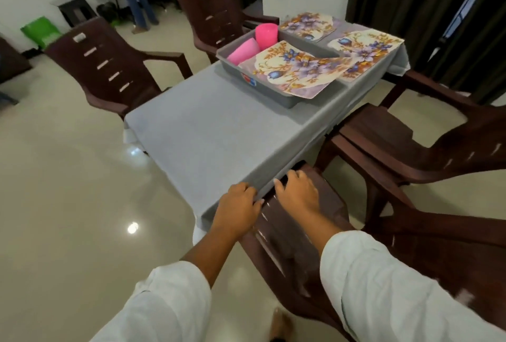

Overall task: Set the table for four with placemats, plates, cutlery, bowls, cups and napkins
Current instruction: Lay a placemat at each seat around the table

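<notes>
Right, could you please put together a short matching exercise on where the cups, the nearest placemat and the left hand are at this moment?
Things:
1. far pink cup
2. near pink cup
3. nearest floral placemat
4. left hand

Places or states:
A. gripping the near edge of the tablecloth
B. standing upright in the grey tray
C. lying across the tray's rim
D. lying on its side in the tray

Pairs: 1-B, 2-D, 3-C, 4-A.
</notes>
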